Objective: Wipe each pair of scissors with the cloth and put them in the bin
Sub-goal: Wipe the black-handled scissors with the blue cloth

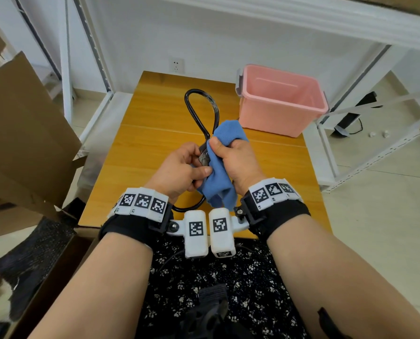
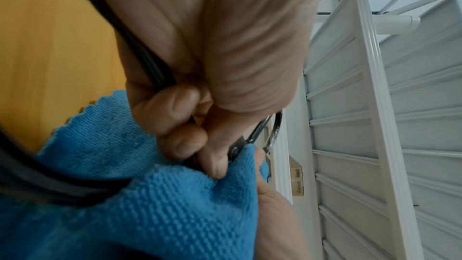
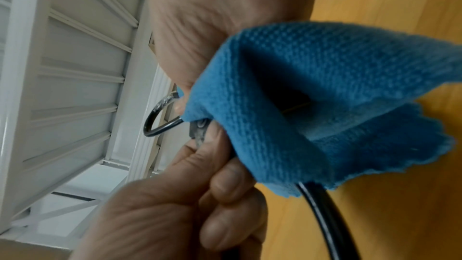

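Note:
A pair of black scissors (image 1: 196, 90) with large loop handles is held above the wooden table (image 1: 143, 155). My left hand (image 1: 179, 167) grips it near the grey pivot (image 2: 235, 149), fingers curled round the metal. My right hand (image 1: 238, 160) clutches the blue cloth (image 1: 225, 135), which is bunched round the scissors just beside the pivot (image 3: 201, 126). One loop (image 3: 150, 124) sticks out beyond both hands; another black loop curves under my left wrist. The blades are hidden by the cloth (image 3: 300, 86) and fingers. The pink bin (image 1: 277, 116) stands at the table's far right, nothing visible inside.
A large cardboard box (image 1: 20, 130) leans at the left of the table. White metal shelf frames (image 1: 351, 155) flank the table on both sides and behind. A wall socket (image 1: 176, 65) sits on the back wall.

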`<state>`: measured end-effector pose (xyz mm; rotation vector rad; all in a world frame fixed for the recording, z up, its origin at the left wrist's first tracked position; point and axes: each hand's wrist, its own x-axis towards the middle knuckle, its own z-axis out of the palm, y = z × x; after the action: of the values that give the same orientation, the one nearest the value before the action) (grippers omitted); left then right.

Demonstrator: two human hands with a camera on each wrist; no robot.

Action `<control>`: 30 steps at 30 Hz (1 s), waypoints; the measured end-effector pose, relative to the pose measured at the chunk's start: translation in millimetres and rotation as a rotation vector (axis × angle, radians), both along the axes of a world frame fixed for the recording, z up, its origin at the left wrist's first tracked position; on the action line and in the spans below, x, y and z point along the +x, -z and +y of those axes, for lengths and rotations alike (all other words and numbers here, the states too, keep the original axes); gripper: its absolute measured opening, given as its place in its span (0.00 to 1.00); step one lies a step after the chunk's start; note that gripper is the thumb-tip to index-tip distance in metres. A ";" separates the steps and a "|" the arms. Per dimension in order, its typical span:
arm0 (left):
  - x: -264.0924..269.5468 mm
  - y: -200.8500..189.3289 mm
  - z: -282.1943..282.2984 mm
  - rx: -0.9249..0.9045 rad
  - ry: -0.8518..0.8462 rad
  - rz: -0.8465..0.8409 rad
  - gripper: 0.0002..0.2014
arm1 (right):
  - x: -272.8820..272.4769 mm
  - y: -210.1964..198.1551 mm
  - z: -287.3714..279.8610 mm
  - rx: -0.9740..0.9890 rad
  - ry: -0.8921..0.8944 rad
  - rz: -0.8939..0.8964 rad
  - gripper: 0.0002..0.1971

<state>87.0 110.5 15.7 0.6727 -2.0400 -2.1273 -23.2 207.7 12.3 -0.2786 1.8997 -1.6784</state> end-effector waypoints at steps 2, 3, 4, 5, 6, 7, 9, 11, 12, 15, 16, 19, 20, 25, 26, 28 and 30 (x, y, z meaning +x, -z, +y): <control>-0.6 0.6 -0.2 0.010 0.002 -0.001 0.12 | -0.7 -0.3 -1.2 0.021 0.006 0.043 0.17; -0.8 1.0 -1.0 0.012 0.002 -0.001 0.12 | -0.9 -1.0 -1.4 0.030 0.004 0.054 0.17; -0.8 1.5 -1.7 0.012 0.000 -0.003 0.12 | -0.6 -2.3 -1.5 0.030 -0.006 0.047 0.17; -0.7 1.8 -2.4 0.007 -0.003 -0.005 0.12 | -0.7 -3.1 -1.7 0.020 -0.022 0.026 0.17; -0.7 2.4 -3.2 0.000 -0.006 -0.008 0.11 | -0.1 -4.5 -1.7 0.006 -0.048 -0.003 0.17; -0.3 3.0 -3.8 -0.006 -0.009 -0.010 0.11 | 1.1 -5.9 -1.3 -0.002 -0.081 -0.030 0.16; -0.1 4.5 -4.8 0.000 -0.015 -0.010 0.10 | 2.9 -6.7 -0.8 0.006 -0.145 -0.042 0.15; 0.0 5.9 -5.7 0.028 -0.019 -0.005 0.10 | 4.1 -6.4 -0.8 0.016 -0.166 -0.006 0.14; 0.2 6.4 -6.0 0.038 -0.017 -0.004 0.10 | 3.7 -5.6 -1.7 0.029 -0.154 0.024 0.13; 0.6 6.5 -6.1 0.046 -0.003 0.002 0.12 | 1.4 -3.1 -5.8 0.116 -0.113 0.136 0.12; 0.5 6.7 -6.2 0.051 0.001 0.006 0.12 | 1.0 -2.8 -6.8 0.137 -0.106 0.158 0.13; 1.8 7.0 -7.2 0.061 0.018 0.016 0.13 | 1.3 -2.1 -7.7 0.160 -0.082 0.194 0.17; 2.5 7.3 -7.7 0.062 0.024 0.019 0.13 | 1.9 -2.6 -7.0 0.162 -0.074 0.202 0.18; 4.2 8.1 -6.0 0.069 0.047 0.035 0.12 | 4.3 -2.8 -3.7 0.143 -0.018 0.182 0.25; 4.0 8.1 -5.6 0.072 0.046 0.039 0.12 | 4.6 -3.2 -3.8 0.143 -0.009 0.187 0.28; 3.7 7.8 -4.4 0.077 0.045 0.047 0.12 | 4.3 -4.0 -3.6 0.140 0.000 0.193 0.29; 3.3 7.7 -3.3 0.080 0.044 0.052 0.12 | 3.7 -6.0 -2.4 0.130 0.002 0.198 0.27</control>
<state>90.3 107.3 8.0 0.5809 -1.9711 -2.2364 -19.5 205.3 18.3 -0.4037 2.1432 -1.5694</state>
